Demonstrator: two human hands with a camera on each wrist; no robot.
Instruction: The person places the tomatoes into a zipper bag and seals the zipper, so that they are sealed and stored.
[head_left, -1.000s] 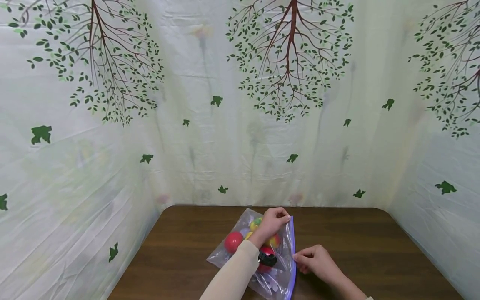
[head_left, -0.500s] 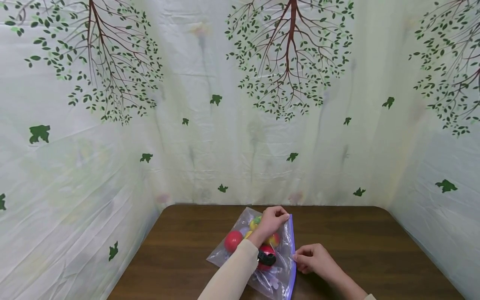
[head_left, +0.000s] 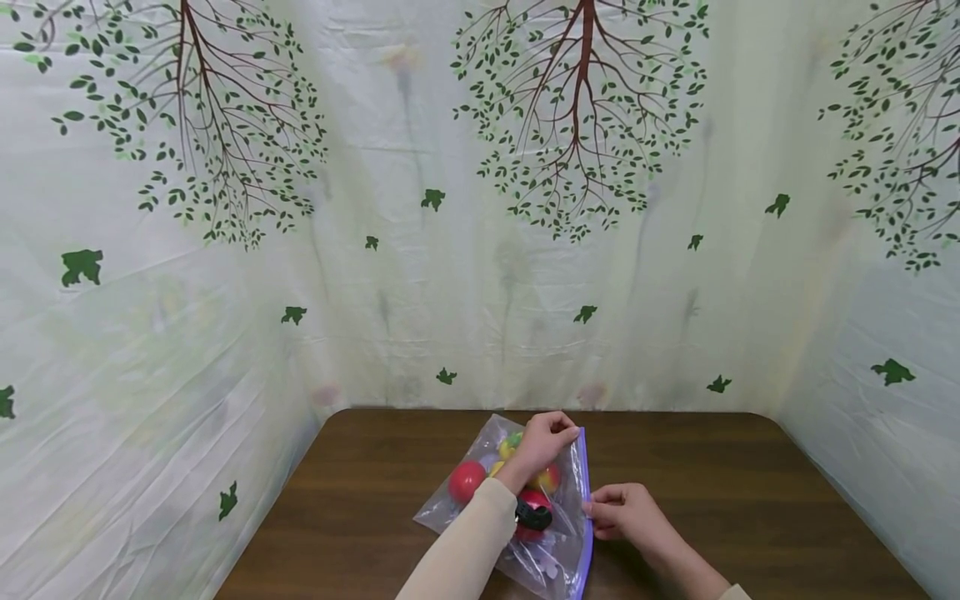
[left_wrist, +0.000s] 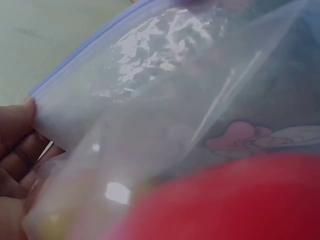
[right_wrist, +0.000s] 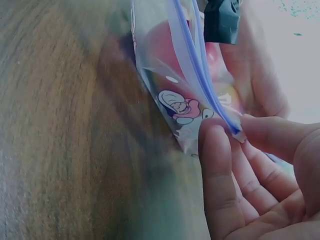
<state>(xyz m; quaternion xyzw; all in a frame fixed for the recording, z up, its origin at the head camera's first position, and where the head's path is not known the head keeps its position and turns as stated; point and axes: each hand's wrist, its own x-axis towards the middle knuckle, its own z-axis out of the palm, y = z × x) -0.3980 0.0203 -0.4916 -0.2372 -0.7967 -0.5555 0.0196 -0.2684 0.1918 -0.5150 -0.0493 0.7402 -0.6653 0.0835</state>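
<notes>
A clear zip bag [head_left: 442,510] with a purple zip strip [head_left: 587,475] lies on the table, holding several toy-like fruits in red, yellow and green. One is a round red piece [head_left: 467,482]; another red piece [left_wrist: 240,200] fills the bottom of the left wrist view. My left hand [head_left: 546,442] reaches over the bag and pinches the far end of its strip between thumb and fingers. Partway along the same strip, my right hand [head_left: 632,517] pinches it with thumb and index finger. A cartoon print [right_wrist: 182,107] shows on the plastic in the right wrist view.
The brown wooden table [head_left: 720,475] extends to both sides of the bag. Behind it hangs a pale curtain [head_left: 510,333] printed with trees and leaves. A black band [head_left: 534,515] is on the left wrist, over the bag.
My right hand has shifted slightly away from me along the zip strip, still pinching it. The left hand keeps its grip at the far end, and the bag stays in place.
</notes>
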